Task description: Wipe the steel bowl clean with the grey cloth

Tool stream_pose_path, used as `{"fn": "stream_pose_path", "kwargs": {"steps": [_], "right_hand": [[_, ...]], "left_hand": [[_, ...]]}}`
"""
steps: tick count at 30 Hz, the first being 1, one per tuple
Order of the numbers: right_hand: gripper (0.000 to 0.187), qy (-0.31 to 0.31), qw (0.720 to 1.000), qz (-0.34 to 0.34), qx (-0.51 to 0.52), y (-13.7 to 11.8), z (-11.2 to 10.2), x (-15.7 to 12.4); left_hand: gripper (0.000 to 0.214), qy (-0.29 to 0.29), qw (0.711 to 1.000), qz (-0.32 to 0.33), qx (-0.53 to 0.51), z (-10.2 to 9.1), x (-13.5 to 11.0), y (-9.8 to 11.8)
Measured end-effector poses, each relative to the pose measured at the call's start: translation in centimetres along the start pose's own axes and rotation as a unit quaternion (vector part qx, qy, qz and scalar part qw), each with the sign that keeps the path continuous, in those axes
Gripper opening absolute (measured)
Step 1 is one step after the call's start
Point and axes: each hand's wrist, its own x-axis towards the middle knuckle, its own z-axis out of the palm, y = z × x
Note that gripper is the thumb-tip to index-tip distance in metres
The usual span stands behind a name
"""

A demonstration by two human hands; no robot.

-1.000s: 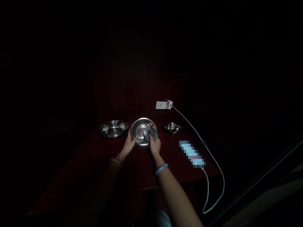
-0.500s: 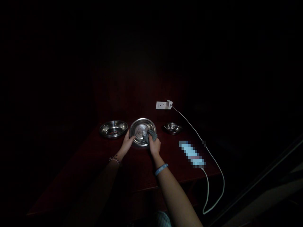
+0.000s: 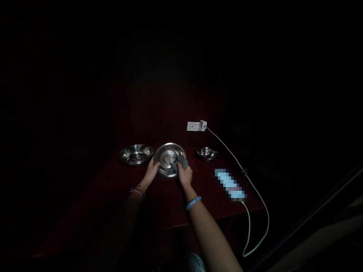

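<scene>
A round shiny metal plate [image 3: 164, 155] is held tilted up above the table, its inner face toward me. My left hand [image 3: 151, 173] grips its left rim, thumb on the front and the other fingers hidden behind. In my right hand [image 3: 185, 175] a grey-green cloth [image 3: 182, 162] is bunched up and pressed against the plate's right inner side. To the left of the plate rests a wide metal bowl [image 3: 136, 155], which looks like several nested together. Farther right lies a smaller metal bowl [image 3: 207, 153].
The dark red table [image 3: 147, 211] carries a blurred-out lit phone-like device [image 3: 230, 185] at right. A white cable [image 3: 224, 144] loops from it past the table's edge up to a charger [image 3: 203, 125] in the white wall socket [image 3: 193, 126]. Surroundings are very dark.
The plate has shifted slightly left and down, its tilt changed a little, with my left hand moving along. My right hand stays almost in place with the cloth.
</scene>
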Motion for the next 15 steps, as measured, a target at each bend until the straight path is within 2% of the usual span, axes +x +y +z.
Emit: {"fn": "stream_pose_path", "kwargs": {"steps": [8, 12, 15], "right_hand": [[0.040, -0.003, 1.000, -0.007, -0.026, -0.3, -0.1, -0.3], [0.039, -0.006, 0.999, -0.005, -0.032, -0.3, -0.2, -0.4], [0.038, 0.001, 1.000, -0.007, -0.030, -0.3, -0.3, -0.3]], "left_hand": [[0.034, 0.044, 0.998, 0.010, 0.040, -1.2, 1.0, -1.6], [0.031, 0.040, 0.998, 0.007, 0.053, -1.5, 1.4, -2.1], [0.029, 0.024, 0.997, 0.035, 0.058, -1.6, 1.5, -2.5]]}}
